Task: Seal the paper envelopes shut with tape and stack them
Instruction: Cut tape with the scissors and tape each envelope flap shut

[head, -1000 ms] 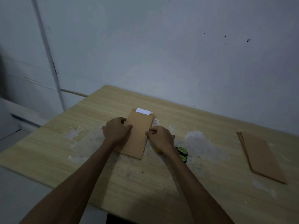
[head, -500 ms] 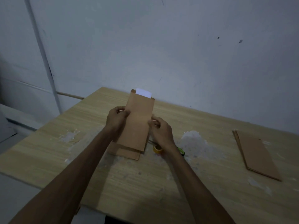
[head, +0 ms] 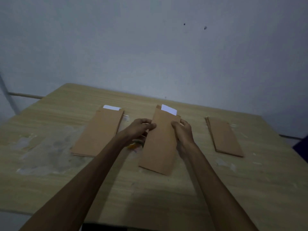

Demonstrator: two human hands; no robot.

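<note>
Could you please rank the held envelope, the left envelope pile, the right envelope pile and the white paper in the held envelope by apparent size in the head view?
1. Held envelope and left envelope pile: alike; the held one is nearer the camera, so unranked.
2. Right envelope pile.
3. White paper.

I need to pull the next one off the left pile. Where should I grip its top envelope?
Grip the left pile's top envelope by its long side edges, coming from above near the far end. It lies flat, and white paper sticks out of that open end, so avoid pinching there.
</note>
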